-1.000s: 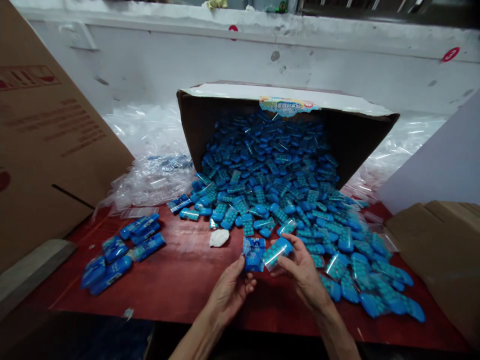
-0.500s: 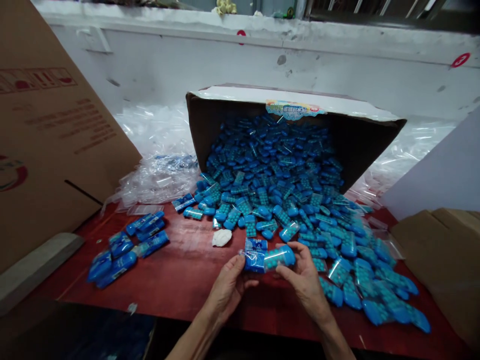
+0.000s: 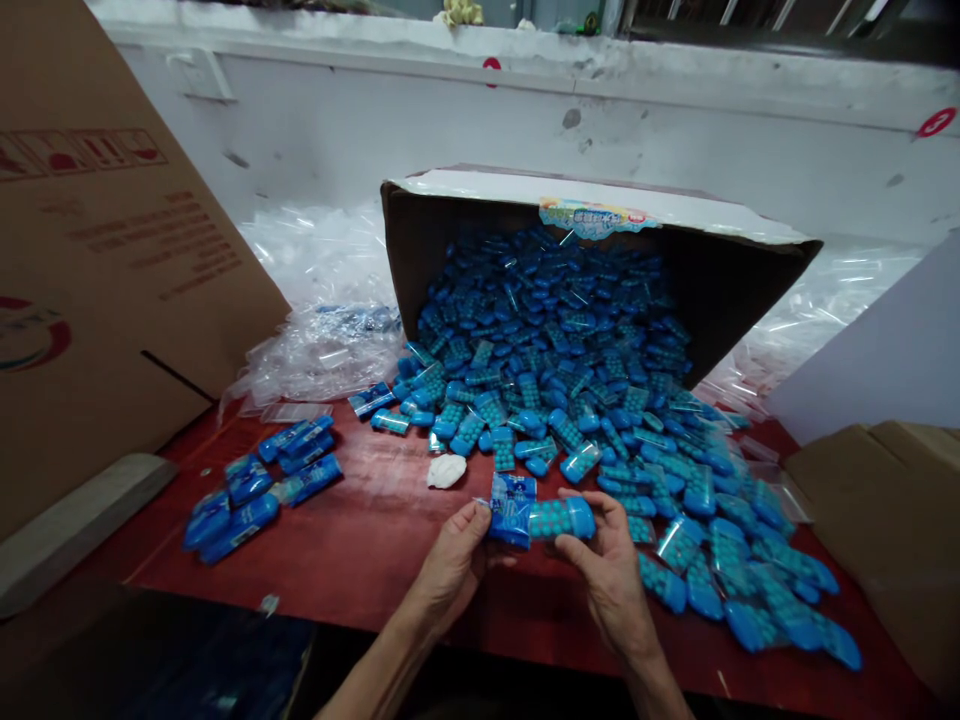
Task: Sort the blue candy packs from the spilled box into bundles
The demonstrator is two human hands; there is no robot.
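Observation:
My left hand (image 3: 454, 562) pinches the left end of a small blue printed plastic sleeve (image 3: 508, 523). With fingers and thumb, my right hand (image 3: 613, 572) grips a small clear container (image 3: 552, 519) full of turquoise beads, its blue cap to the right. The container's left end meets the sleeve's right edge; whether it sits inside I cannot tell. Just behind lies another blue printed sleeve (image 3: 514, 487), partly covered by the held one. A large heap of similar bead containers (image 3: 540, 370) spreads behind and to the right of my hands.
The heap spills from a tipped cardboard box (image 3: 394, 270). Several sleeved containers (image 3: 244, 525) lie on the red table (image 3: 360, 560) at left, near a crumpled white piece (image 3: 447, 471). Clear plastic packaging (image 3: 322, 355) is piled behind. Cardboard boxes (image 3: 135, 260) flank both sides.
The view has shifted slightly. The container in my right hand has turned a little, and its beads show more clearly. Both hands keep their grip.

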